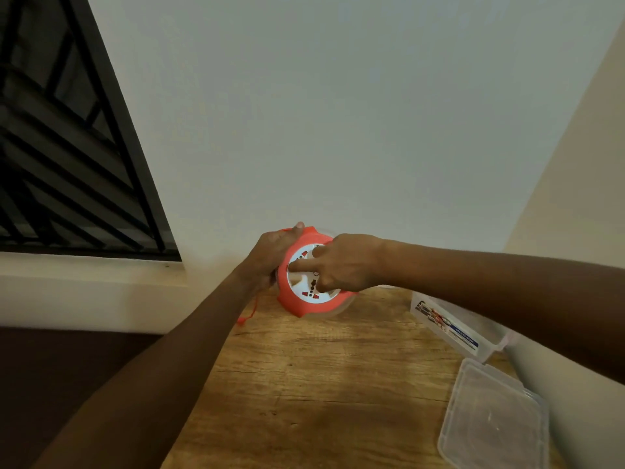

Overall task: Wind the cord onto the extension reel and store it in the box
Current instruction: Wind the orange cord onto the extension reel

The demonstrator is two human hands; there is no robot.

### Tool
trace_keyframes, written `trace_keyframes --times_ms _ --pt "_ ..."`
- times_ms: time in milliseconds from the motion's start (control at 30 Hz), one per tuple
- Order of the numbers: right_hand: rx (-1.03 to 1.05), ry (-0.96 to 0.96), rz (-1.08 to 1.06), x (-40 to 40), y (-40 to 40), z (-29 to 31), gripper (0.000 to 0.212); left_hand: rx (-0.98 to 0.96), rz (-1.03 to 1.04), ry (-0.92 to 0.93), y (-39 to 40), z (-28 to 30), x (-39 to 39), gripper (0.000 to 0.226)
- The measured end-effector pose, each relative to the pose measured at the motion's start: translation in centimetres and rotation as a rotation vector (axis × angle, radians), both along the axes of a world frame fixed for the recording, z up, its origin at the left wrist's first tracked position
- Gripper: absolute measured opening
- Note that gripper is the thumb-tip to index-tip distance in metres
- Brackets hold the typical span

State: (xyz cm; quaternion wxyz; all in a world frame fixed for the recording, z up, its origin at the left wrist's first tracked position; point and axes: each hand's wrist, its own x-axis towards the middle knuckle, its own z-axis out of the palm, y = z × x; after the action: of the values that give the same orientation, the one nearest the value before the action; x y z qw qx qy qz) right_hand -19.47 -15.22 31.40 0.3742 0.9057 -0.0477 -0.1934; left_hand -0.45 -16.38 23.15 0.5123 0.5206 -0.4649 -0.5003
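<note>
Above table (pixel 304 384), reel (pixel 306 301) face tilted toward camera, both hands gripping

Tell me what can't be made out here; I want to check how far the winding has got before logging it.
Head view only:
- Cord: only a short orange stretch hangs below the left hand; how much is wound is hidden by the reel face.
- Reel centre: covered by the right hand.
- Box: its inside is hidden by the right forearm.
- Box label: too small to read.
- Lid: cut off by the bottom edge.
</note>
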Motion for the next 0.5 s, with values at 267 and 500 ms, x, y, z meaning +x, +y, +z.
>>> trace_keyframes --times_ms 267,500 --pt "-0.073 0.126 0.043 0.3 0.3 -1.5 0.028 0.01 -0.082 -0.125 0.3 0.4 0.2 0.035" --pt "-0.144 0.067 0.004 0.4 -0.1 -1.8 0.072 0.006 -0.044 -0.011 0.2 -0.2 -0.1 0.042"
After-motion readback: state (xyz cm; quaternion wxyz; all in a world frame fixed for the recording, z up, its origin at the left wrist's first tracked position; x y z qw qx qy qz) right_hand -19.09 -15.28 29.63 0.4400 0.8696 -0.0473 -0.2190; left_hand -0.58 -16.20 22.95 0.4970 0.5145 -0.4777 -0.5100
